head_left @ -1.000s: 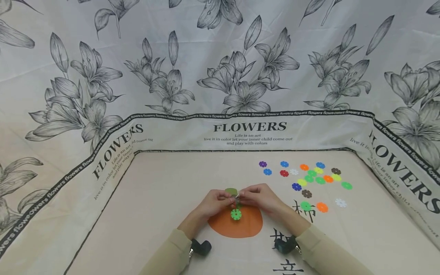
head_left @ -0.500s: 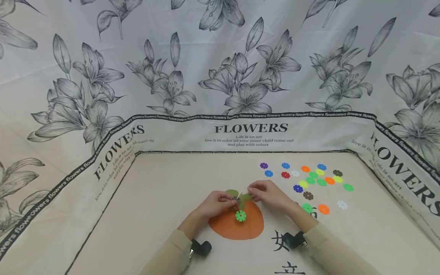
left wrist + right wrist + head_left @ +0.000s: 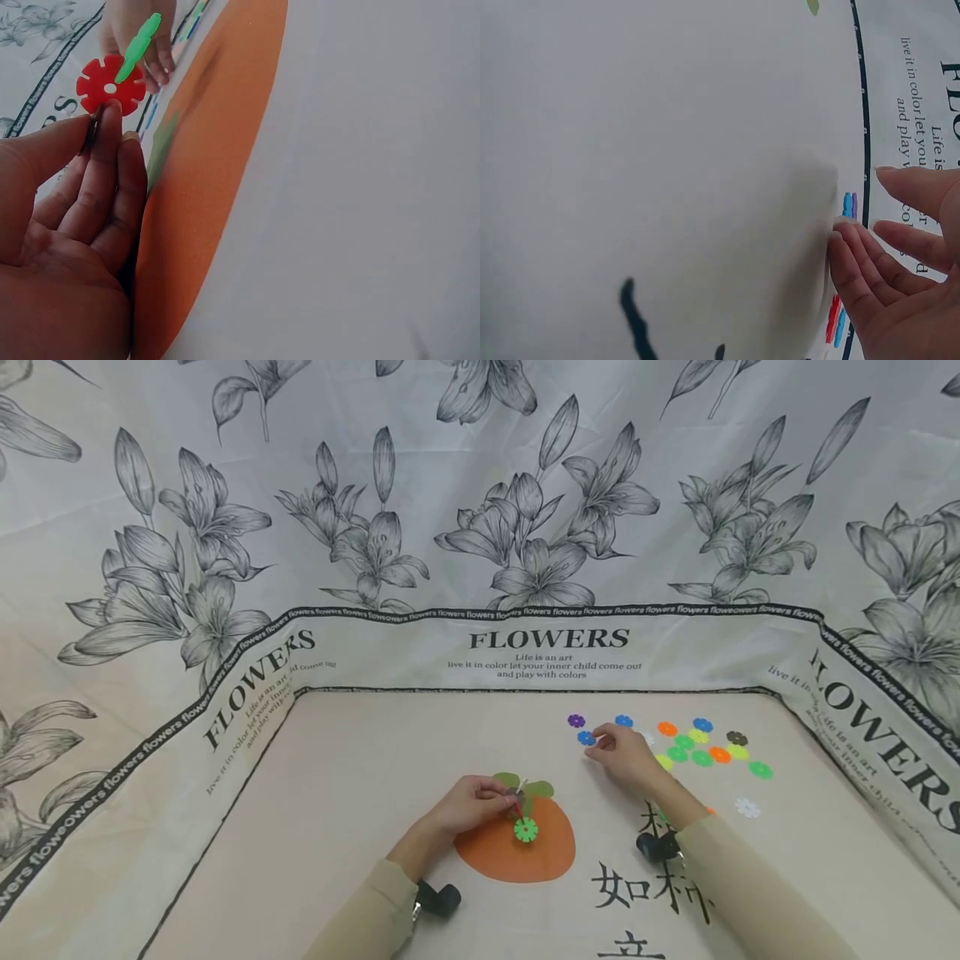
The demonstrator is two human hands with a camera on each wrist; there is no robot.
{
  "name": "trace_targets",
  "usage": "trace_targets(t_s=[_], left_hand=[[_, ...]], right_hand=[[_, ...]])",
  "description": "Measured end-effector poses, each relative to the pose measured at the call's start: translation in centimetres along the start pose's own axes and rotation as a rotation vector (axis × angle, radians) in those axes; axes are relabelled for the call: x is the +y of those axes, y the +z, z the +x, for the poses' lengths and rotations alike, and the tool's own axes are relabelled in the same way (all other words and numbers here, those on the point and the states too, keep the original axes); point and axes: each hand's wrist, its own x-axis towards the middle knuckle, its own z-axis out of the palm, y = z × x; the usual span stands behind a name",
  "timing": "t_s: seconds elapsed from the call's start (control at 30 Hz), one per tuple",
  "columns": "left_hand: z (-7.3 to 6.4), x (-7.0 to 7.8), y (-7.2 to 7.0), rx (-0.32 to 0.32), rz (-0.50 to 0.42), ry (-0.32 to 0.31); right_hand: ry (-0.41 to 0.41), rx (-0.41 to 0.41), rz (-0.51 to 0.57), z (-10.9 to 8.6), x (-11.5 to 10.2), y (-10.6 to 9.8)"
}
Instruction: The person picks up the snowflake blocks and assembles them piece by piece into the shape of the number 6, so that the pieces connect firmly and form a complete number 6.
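My left hand (image 3: 468, 806) pinches a small cluster of joined notched plastic discs over the cloth's orange fruit print (image 3: 480, 853). In the left wrist view a red disc (image 3: 88, 96) faces the camera, with a green disc (image 3: 139, 49) slotted into it edge-on. Something dark sits between the thumb and index fingertip, mostly hidden. The head view shows the green disc (image 3: 526, 830) flat-on. My right hand (image 3: 628, 758) is beside a blue disc (image 3: 586, 738), its thumb and fingers spread apart and holding nothing; it covers some discs behind it.
Loose discs of several colours lie at the back right, among them a purple disc (image 3: 576, 721), an orange disc (image 3: 667, 728) and a white disc (image 3: 747, 808). Black printed characters (image 3: 621, 887) mark the cloth. A flower-printed curtain (image 3: 547, 652) encloses the back and sides.
My right hand has left the disc cluster and moved right and away, to the loose discs. My left hand stays over the fruit print with the cluster; its green disc has shifted slightly right.
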Motion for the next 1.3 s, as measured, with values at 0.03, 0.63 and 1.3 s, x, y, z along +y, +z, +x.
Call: trace_targets(t_s=[0.03, 0.63, 1.3], left_hand=[[0.0, 0.0, 0.0, 0.001, 0.001, -0.002], [0.1, -0.2, 0.1, 0.008, 0.003, 0.010], [0.0, 0.1, 0.0, -0.019, -0.026, -0.004]], right_hand=[[0.012, 0.000, -0.004, 0.3, 0.1, 0.0], [0.085, 0.062, -0.041, 3.1, 0.9, 0.9], [0.082, -0.011, 0.140, 1.5, 0.8, 0.4]])
